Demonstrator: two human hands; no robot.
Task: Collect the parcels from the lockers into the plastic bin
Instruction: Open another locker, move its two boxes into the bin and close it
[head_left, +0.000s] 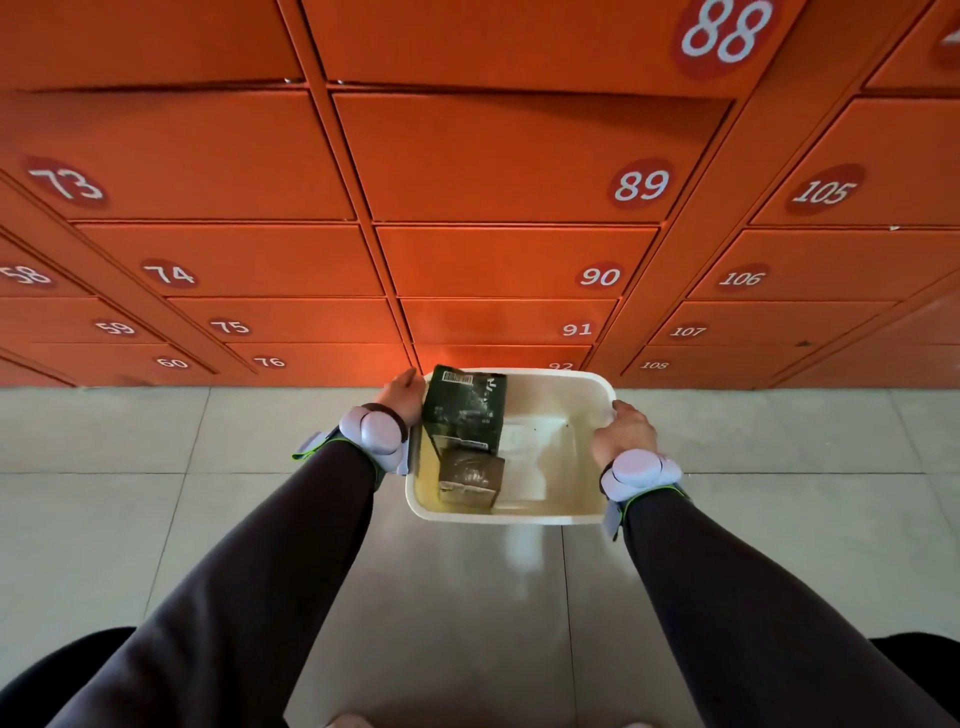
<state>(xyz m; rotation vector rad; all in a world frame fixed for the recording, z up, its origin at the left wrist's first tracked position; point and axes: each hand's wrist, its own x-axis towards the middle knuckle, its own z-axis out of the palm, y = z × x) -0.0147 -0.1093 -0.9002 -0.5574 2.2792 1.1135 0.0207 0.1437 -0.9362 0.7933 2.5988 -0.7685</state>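
Note:
A white plastic bin (566, 512) sits low in front of the lockers, just above the tiled floor. Inside its left half lie two parcels: a dark green box (464, 410) with a barcode label at the far end, and a smaller brown taped box (470, 478) nearer me. My left hand (402, 397) grips the bin's left rim. Over on the opposite rim, my right hand (623, 431) is closed on the edge. Both wrists carry pale grey bands.
A wall of orange lockers (509, 156) with white numbers fills the upper view; all visible doors are closed. Door 89 is straight ahead, 90 and 91 below it. Light grey floor tiles (156, 493) spread around the bin.

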